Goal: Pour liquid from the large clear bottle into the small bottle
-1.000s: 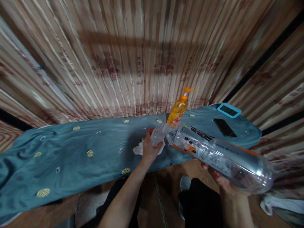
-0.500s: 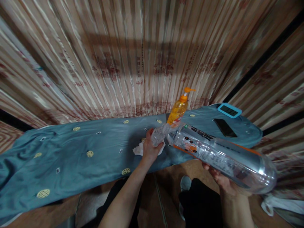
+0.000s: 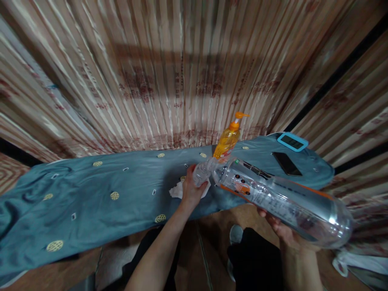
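Note:
My left hand (image 3: 191, 186) is wrapped round a small clear plastic bottle (image 3: 202, 171) near the middle of the covered board. On its side in the air lies a large clear plastic bottle (image 3: 281, 202) with a printed silver and orange label, tilted so its neck points left and down. My right hand (image 3: 285, 232) grips this large bottle from below. The mouths of the two bottles meet or nearly meet; I cannot tell whether they touch. A crumpled white tissue (image 3: 176, 191) lies beneath my left hand. Just behind the bottle mouths stands a pump bottle (image 3: 227, 141) of orange-yellow liquid.
A blue-green patterned cloth (image 3: 91, 218) covers the long narrow board. To the right lie a black phone (image 3: 287, 163) and a light-blue digital clock (image 3: 292, 142). A pleated patterned curtain (image 3: 151, 81) hangs right behind. A white bag (image 3: 360, 260) is on the floor at lower right.
Hardly anything differs. Both hands and both bottles keep nearly the same place, and the view has shifted very slightly.

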`<state>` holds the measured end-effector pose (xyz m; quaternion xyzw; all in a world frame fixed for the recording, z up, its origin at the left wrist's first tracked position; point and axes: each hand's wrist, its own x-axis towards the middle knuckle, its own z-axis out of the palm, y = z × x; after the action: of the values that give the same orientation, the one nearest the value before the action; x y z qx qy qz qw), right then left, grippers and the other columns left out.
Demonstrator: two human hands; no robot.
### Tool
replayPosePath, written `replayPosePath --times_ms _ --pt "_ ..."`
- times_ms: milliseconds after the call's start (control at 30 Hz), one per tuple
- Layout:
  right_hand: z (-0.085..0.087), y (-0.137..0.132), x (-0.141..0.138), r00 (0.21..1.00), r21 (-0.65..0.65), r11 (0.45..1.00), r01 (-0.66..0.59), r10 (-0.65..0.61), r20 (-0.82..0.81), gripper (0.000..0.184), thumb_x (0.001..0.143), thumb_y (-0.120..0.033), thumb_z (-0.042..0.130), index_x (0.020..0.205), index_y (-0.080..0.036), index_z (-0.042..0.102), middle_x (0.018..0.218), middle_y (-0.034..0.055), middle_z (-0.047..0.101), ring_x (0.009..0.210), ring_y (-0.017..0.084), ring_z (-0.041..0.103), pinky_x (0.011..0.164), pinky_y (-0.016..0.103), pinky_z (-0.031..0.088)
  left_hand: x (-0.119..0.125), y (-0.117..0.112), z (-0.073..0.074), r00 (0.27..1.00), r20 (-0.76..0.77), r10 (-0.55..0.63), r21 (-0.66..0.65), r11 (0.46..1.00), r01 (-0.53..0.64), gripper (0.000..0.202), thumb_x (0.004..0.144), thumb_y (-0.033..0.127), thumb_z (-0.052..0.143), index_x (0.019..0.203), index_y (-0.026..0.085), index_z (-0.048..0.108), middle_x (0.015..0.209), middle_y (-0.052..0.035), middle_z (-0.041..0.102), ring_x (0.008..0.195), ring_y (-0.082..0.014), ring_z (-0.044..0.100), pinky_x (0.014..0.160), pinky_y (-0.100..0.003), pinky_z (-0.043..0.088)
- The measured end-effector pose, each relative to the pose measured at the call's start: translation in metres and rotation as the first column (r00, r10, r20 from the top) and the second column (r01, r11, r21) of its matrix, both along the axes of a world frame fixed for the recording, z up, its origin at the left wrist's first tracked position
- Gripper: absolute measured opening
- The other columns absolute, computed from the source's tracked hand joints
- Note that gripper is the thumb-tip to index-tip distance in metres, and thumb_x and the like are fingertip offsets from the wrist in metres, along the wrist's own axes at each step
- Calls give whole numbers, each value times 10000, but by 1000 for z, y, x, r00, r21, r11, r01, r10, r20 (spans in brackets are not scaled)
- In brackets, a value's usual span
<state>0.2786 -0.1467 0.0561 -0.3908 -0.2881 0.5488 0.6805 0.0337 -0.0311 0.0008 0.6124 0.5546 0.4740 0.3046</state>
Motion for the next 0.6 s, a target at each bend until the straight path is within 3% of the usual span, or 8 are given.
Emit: replayPosePath --times_ms 100,300,600 --pt "0 0 -1 1000 17 1000 2 -2 2 721 489 -729 796 1113 -378 706 868 87 720 540 306 659 293 363 446 -1 0 0 1000 5 -15 8 1000 15 651 684 139 760 1268 233 489 1218 -68 700 1136 -277 685 1004 -441 535" --pt "1 1 -2 999 8 999 -48 47 8 640 554 -713 771 1069 -335 735 761 100 698 464 267 613 291 350 435 -1 1 0 999 31 -44 27 999 43 618 676 121 754 1232 245 515 1204 -52 705 1136 -269 681 1021 -451 534" --pt "3 1 -4 999 36 999 -30 29 16 687 520 -717 783 1099 -352 723 840 97 715 506 300 642 281 365 428 0 1 1 999 34 -25 19 1000 24 658 628 127 808 1211 229 520 1182 -56 711 1115 -280 690 1003 -448 538"
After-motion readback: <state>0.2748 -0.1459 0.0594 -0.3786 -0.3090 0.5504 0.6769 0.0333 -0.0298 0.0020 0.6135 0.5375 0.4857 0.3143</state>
